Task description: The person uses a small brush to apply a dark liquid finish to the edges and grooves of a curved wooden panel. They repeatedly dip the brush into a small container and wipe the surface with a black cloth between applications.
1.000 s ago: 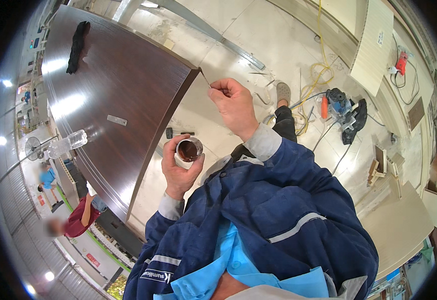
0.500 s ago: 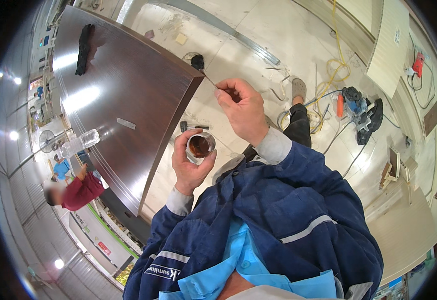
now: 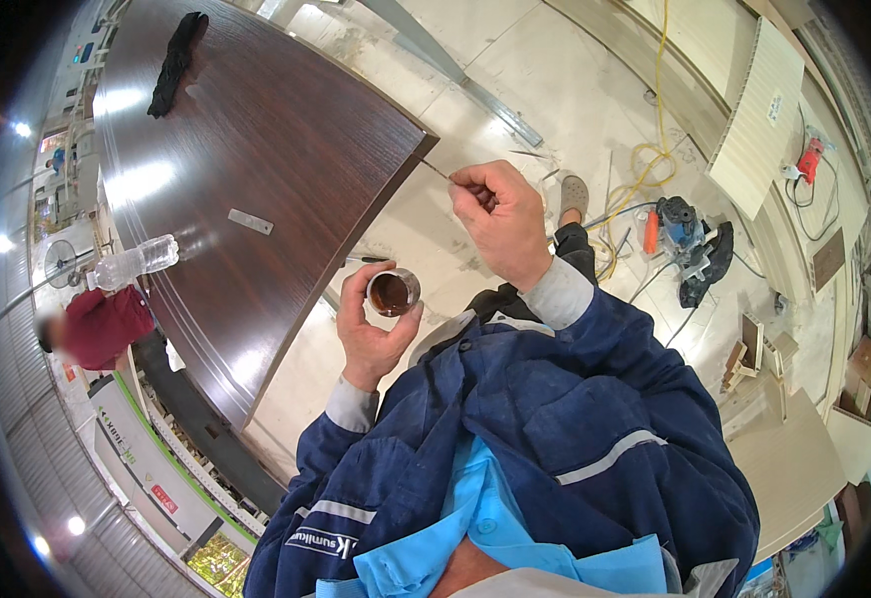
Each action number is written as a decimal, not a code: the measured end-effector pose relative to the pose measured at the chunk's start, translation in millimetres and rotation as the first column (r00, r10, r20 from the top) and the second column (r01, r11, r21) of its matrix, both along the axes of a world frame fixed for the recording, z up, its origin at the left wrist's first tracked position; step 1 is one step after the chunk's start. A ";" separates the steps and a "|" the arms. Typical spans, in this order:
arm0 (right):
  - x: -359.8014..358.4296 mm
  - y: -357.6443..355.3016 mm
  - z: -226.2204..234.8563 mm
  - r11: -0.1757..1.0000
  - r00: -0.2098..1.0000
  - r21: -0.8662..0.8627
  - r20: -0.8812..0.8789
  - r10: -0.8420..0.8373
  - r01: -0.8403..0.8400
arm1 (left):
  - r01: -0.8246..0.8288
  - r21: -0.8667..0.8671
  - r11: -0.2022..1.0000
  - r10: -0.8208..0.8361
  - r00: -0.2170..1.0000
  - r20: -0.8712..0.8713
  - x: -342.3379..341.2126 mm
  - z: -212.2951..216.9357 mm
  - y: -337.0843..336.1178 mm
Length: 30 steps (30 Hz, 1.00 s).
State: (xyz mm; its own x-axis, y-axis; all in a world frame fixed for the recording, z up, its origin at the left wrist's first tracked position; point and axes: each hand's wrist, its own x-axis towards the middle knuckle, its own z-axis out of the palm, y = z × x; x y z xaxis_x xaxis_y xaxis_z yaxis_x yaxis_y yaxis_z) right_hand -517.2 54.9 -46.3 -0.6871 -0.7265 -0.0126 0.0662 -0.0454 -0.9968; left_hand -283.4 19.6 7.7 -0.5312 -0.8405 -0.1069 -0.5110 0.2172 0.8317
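My left hand is wrapped round a small clear cup with dark brown liquid inside. It is held beside the edge of a large dark brown wood panel. My right hand pinches a thin dark stick between thumb and fingers. The stick's tip reaches the panel's side edge, just below its near right corner. Whether the tip carries bristles is too small to tell.
On the panel lie a small metal plate, a clear plastic bottle and a black cloth strip. A blue power tool and yellow cord are on the floor at right. A person in dark red is at far left.
The view has shifted, and the panel sits further right in it. The stick's tip has moved slightly along the edge, away from the corner. Both hands keep their holds.
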 end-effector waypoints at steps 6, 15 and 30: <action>4.3 0.3 0.9 1.000 0.989 0.013 -0.147 0.013 -0.011 | 0.022 -0.032 0.999 -0.023 0.999 -0.036 7.5 -5.8 0.4; 10.9 -0.1 8.3 0.999 0.982 0.036 -0.183 0.035 -0.029 | 0.023 -0.076 0.997 -0.027 0.998 -0.058 23.5 -10.4 -1.9; 19.9 -7.7 15.8 0.971 0.974 0.103 -0.098 -0.206 0.215 | -0.108 -0.085 0.991 0.096 0.986 -0.135 76.8 -30.6 1.3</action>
State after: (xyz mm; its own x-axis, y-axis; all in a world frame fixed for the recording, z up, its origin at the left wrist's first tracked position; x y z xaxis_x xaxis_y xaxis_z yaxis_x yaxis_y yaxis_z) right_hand -497.3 47.3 -30.4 -0.8265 -0.5627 -0.0197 -0.0191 0.0629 -0.9978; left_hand -206.6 20.9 -22.9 -0.4468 -0.8938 0.0375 -0.4228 0.2479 0.8717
